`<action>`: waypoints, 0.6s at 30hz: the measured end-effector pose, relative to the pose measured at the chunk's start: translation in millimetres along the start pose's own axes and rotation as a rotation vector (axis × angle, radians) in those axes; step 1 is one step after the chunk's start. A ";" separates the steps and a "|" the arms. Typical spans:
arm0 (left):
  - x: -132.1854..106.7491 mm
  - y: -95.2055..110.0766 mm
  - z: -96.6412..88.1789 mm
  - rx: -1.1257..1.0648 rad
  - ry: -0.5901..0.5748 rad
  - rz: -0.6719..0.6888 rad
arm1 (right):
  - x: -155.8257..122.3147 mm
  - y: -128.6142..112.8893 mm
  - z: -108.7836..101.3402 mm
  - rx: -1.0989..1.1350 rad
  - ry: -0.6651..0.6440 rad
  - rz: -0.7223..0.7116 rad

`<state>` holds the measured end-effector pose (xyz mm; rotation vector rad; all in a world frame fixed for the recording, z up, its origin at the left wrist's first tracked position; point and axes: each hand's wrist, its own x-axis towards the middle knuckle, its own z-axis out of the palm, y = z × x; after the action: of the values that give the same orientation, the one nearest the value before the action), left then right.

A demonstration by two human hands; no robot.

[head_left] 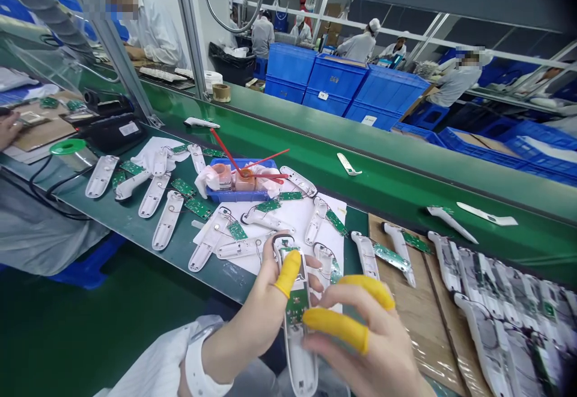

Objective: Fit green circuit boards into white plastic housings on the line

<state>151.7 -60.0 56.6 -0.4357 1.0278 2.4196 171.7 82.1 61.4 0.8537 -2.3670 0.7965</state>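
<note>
My left hand (247,319) holds a long white plastic device housing (300,367) upright, with its yellow-cotted thumb on the housing's edge. A green circuit board (296,308) sits inside the housing. My right hand (360,340) is beside it, and a yellow-cotted fingertip reaches the board. Whether that hand grips anything, I cannot tell. Just beyond my hands, more white housings (167,219) and loose green circuit boards (199,207) lie on a white paper sheet (327,216) and the dark green bench mat (108,216).
A blue tray (237,196) holds pots and red-handled brushes. Stacked housings lie on cardboard (406,307) at right. A green conveyor belt (406,183) runs behind the bench, with blue crates (338,84) beyond it. A co-worker's hand (6,129) shows at far left.
</note>
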 end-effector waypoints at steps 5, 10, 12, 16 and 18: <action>3.0 -5.8 -2.8 0.019 0.026 0.001 | 5.7 -5.8 4.6 -0.127 -0.067 -0.170; 3.4 -7.4 -6.2 0.053 0.103 0.001 | 12.3 -5.1 6.7 -0.157 -0.169 -0.298; 2.6 -3.6 -6.5 0.047 0.142 -0.047 | 8.2 -1.1 4.4 -0.041 -0.161 -0.250; 1.1 4.8 -5.8 0.007 0.112 -0.017 | -14.3 12.1 4.6 0.493 0.088 0.317; 1.1 5.4 -7.3 0.017 0.083 0.040 | -24.8 14.6 10.8 0.790 0.112 0.648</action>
<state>148.7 -68.3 54.4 -0.5188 1.1015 2.4439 175.8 94.2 33.4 0.2493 -2.2167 2.0558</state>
